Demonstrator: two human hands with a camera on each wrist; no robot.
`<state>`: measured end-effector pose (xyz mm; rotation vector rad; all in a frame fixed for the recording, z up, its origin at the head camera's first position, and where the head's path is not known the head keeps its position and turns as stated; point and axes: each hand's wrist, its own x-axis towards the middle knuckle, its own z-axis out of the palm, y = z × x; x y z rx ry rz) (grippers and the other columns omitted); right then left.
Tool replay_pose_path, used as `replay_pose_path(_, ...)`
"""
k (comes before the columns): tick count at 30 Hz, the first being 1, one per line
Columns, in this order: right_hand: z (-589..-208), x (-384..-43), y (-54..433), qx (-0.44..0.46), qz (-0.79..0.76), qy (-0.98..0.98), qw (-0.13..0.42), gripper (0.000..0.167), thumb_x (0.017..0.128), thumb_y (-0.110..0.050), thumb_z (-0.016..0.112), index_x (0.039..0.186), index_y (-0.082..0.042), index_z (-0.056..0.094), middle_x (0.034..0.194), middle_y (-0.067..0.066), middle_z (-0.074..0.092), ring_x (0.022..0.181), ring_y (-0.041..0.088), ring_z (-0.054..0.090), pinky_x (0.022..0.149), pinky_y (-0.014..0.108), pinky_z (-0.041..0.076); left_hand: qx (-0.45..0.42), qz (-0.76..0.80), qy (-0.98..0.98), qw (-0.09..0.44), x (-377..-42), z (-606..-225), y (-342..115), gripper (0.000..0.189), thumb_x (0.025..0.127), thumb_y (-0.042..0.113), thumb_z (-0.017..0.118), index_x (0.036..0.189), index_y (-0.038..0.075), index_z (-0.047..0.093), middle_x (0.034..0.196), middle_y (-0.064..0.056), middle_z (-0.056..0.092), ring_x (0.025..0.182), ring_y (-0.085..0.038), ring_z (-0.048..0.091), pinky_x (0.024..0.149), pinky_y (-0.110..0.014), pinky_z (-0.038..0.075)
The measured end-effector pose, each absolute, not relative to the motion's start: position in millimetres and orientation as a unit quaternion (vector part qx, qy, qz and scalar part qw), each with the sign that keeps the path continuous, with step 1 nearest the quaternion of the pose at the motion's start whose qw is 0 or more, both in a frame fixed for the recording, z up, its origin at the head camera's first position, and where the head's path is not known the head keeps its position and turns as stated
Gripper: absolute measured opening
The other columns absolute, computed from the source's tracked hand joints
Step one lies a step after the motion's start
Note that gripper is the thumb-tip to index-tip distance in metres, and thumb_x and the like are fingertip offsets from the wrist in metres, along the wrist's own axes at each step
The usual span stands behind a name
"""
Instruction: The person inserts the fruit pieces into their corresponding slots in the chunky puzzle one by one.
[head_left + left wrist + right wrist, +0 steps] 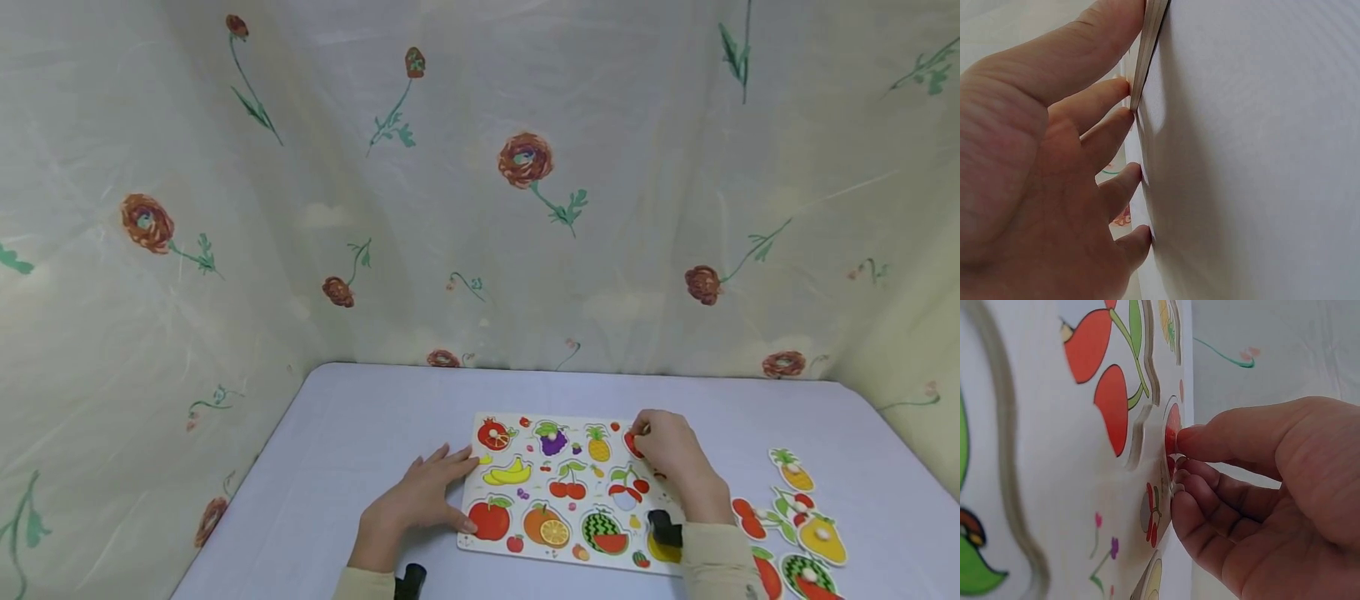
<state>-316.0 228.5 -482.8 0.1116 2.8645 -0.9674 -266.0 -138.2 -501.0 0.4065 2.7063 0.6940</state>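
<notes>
A white wooden fruit puzzle board (595, 493) lies on the table, with colourful fruit pictures across it. My left hand (426, 497) rests at its left edge, fingers spread, thumb over the lower corner by the apple (491, 521). In the left wrist view, the thumb and nearest fingertips touch the board's layered edge (1147, 56). At the upper right of the board, my right hand (675, 450) pinches a red fruit puzzle piece (1173, 428) between thumb and fingers. The piece lies right at the board's surface; the fingers hide part of it.
Loose puzzle pieces lie right of the board: a pineapple (792, 471), a pear (822, 540), a watermelon (808, 573) and several red fruits, some overlapping. A floral curtain (480, 208) hangs behind the white table (375, 417). My right sleeve (720, 554) covers the board's lower right corner.
</notes>
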Motion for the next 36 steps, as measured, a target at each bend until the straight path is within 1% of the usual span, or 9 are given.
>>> replay_pose_path(8, -472, -319, 239, 0.005, -0.321, 0.945, 0.056, 0.018, 0.094, -0.013, 0.061, 0.106, 0.000, 0.064, 0.099, 0.018, 0.063, 0.083, 0.026, 0.056, 0.065, 0.029, 0.049, 0.144, 0.243, 0.947, 0.155, -268, -499, -139, 0.093, 0.069, 0.042, 0.088, 0.150, 0.025, 0.045, 0.162, 0.003, 0.036, 0.155, -0.031, 0.018, 0.124, -0.063, 0.013)
replay_pose_path(15, -471, -316, 248, 0.022, -0.330, 0.942, 0.064, 0.024, 0.095, -0.016, 0.060, 0.111, 0.001, 0.063, 0.100, 0.017, 0.062, 0.087, 0.027, 0.055, 0.070, 0.031, 0.049, 0.143, 0.245, 0.946, 0.156, -269, -500, -139, 0.093, 0.069, 0.043, 0.088, 0.150, 0.025, 0.046, 0.161, 0.003, 0.037, 0.155, -0.031, 0.018, 0.123, -0.063, 0.013)
replay_pose_path(19, -473, -313, 254, 0.023, -0.328, 0.943, 0.056, 0.026, 0.095, -0.017, 0.059, 0.113, 0.001, 0.063, 0.104, 0.019, 0.062, 0.091, 0.029, 0.054, 0.074, 0.034, 0.049, 0.140, 0.246, 0.946, 0.157, -268, -502, -139, 0.093, 0.068, 0.043, 0.088, 0.149, 0.026, 0.046, 0.161, 0.003, 0.037, 0.155, -0.030, 0.018, 0.123, -0.063, 0.013)
replay_pose_path(22, -473, -311, 259, 0.027, -0.325, 0.944, 0.050, 0.027, 0.095, -0.017, 0.059, 0.114, 0.001, 0.063, 0.105, 0.020, 0.061, 0.092, 0.030, 0.054, 0.075, 0.035, 0.049, 0.142, 0.246, 0.946, 0.158, -268, -502, -139, 0.094, 0.068, 0.044, 0.089, 0.149, 0.025, 0.046, 0.161, 0.003, 0.037, 0.155, -0.030, 0.018, 0.123, -0.063, 0.013)
replay_pose_path(27, -473, -307, 274, 0.051, -0.327, 0.942, 0.055, 0.031, 0.097, -0.019, 0.058, 0.120, 0.001, 0.060, 0.111, 0.023, 0.060, 0.095, 0.031, 0.053, 0.075, 0.035, 0.049, 0.152, 0.245, 0.945, 0.156, -267, -501, -140, 0.094, 0.068, 0.044, 0.089, 0.150, 0.024, 0.046, 0.161, 0.003, 0.037, 0.155, -0.032, 0.019, 0.123, -0.064, 0.013)
replay_pose_path(32, -474, -302, 301, 0.090, -0.329, 0.939, 0.047, 0.035, 0.098, -0.022, 0.055, 0.124, 0.001, 0.059, 0.122, 0.028, 0.057, 0.100, 0.036, 0.051, 0.077, 0.042, 0.049, 0.154, 0.246, 0.944, 0.158, -266, -500, -140, 0.094, 0.068, 0.044, 0.088, 0.149, 0.024, 0.046, 0.161, 0.002, 0.038, 0.154, -0.032, 0.019, 0.123, -0.064, 0.014)
replay_pose_path(34, -475, -299, 313, 0.106, -0.330, 0.937, 0.041, 0.036, 0.097, -0.022, 0.055, 0.123, 0.003, 0.059, 0.123, 0.030, 0.056, 0.101, 0.038, 0.050, 0.078, 0.046, 0.049, 0.153, 0.247, 0.943, 0.159, -266, -500, -140, 0.093, 0.068, 0.044, 0.088, 0.149, 0.024, 0.047, 0.161, 0.002, 0.038, 0.154, -0.032, 0.019, 0.123, -0.065, 0.014)
replay_pose_path(36, -475, -295, 323, 0.123, -0.331, 0.935, 0.036, 0.037, 0.097, -0.022, 0.055, 0.123, 0.005, 0.059, 0.124, 0.032, 0.056, 0.101, 0.040, 0.049, 0.079, 0.046, 0.048, 0.153, 0.246, 0.944, 0.161, -267, -501, -140, 0.093, 0.068, 0.044, 0.088, 0.149, 0.025, 0.046, 0.161, 0.003, 0.037, 0.155, -0.032, 0.019, 0.123, -0.064, 0.013)
